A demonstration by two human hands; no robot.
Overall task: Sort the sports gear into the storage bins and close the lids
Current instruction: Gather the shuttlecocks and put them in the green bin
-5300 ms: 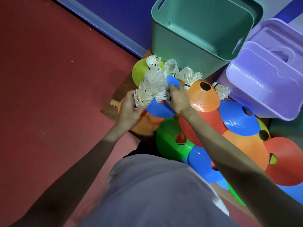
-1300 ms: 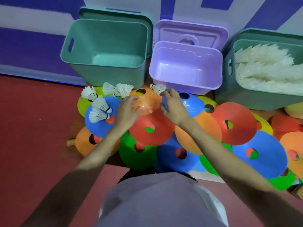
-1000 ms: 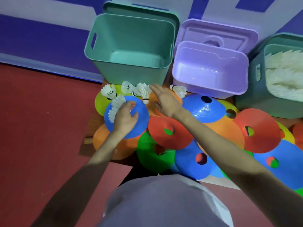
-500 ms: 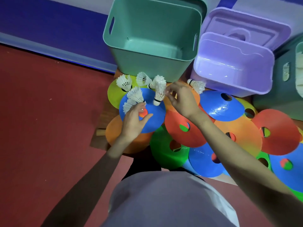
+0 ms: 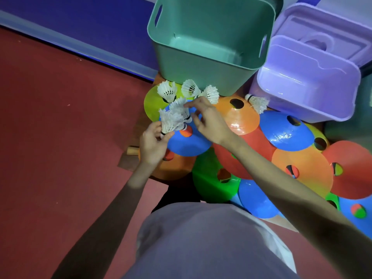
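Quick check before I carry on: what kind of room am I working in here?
Probably a sports hall or gym store corner. Signs: a red court-style floor meeting a blue wall band, flat training cones spread in many colours, loose shuttlecocks, and open storage bins.

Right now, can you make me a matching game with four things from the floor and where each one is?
Things
1. white feather shuttlecock bunch
2. empty green plastic bin
3. lilac plastic bin
4. lone white shuttlecock

Places
A. lying in front of the lilac bin, beside the orange disc cone
B. gripped in the left hand, over the blue disc cone
C. just right of the green bin, its lid propped behind it
D. against the purple wall, above the loose shuttlecocks

Pairs: 1-B, 2-D, 3-C, 4-A
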